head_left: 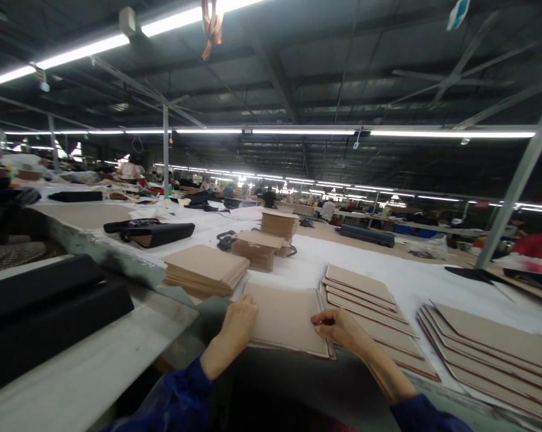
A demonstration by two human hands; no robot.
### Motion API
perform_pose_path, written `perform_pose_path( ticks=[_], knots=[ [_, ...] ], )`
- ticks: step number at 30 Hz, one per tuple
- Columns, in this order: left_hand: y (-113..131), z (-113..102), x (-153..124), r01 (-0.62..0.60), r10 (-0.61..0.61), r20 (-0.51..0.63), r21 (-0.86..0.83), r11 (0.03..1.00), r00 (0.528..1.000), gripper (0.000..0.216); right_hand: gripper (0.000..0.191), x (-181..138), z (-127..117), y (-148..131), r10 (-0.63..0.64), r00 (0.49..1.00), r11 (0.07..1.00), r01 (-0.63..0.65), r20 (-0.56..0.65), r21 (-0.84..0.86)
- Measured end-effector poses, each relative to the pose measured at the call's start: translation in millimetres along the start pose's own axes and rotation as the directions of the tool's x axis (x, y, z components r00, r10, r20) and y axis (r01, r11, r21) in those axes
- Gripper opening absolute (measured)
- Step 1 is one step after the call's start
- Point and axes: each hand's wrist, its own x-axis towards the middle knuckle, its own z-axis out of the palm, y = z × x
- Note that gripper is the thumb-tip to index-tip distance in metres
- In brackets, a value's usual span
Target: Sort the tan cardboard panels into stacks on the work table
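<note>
The left hand [240,324] hides the left edge of the beige panel [284,312], so I cannot tell whether it grips or only rests there. The right hand [338,327] has its fingertips closed together at the right side, on what is unclear. The panel lies between them at the near edge of the desk [307,255], flat, squarish, with dark red at its lower right corner. A cardboard stack [205,270] and fanned panels [361,300] crowd its sides; bare white surface opens beyond.
</note>
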Motion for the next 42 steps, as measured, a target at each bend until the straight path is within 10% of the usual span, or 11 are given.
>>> perform_pose_path(
  ticks=[8, 25, 34, 42],
  knots=[
    [55.8, 0.7, -23.9, -0.284, 0.289, -0.011, -0.228, 0.931, 0.957, 0.053, 0.024, 4.9, -0.5, 13.0, -0.022, 1.0, 0.999, 0.022, 0.011, 0.037],
    [96.8, 21.7, -27.4, -0.118, 0.122, -0.003, -0.277, 0.954, 0.993, 0.049, 0.056, -7.8, -4.1, 8.0, -0.11, 0.994, 0.975, 0.105, 0.013, 0.197],
    [59.7, 27.0, -49.2, -0.295, 0.306, -0.002, -0.276, 0.915, 0.952, 0.048, 0.044, -21.5, -16.9, 5.7, -0.071, 0.993, 0.803, 0.004, 0.089, 0.596],
    [-14.7, -71.1, -80.6, -0.645, 0.574, -0.294, -0.324, 0.692, 0.764, 0.036, 0.033, -26.4, -34.3, -5.4, -0.244, 0.969, 0.829, 0.188, 0.038, 0.527]
  ],
)
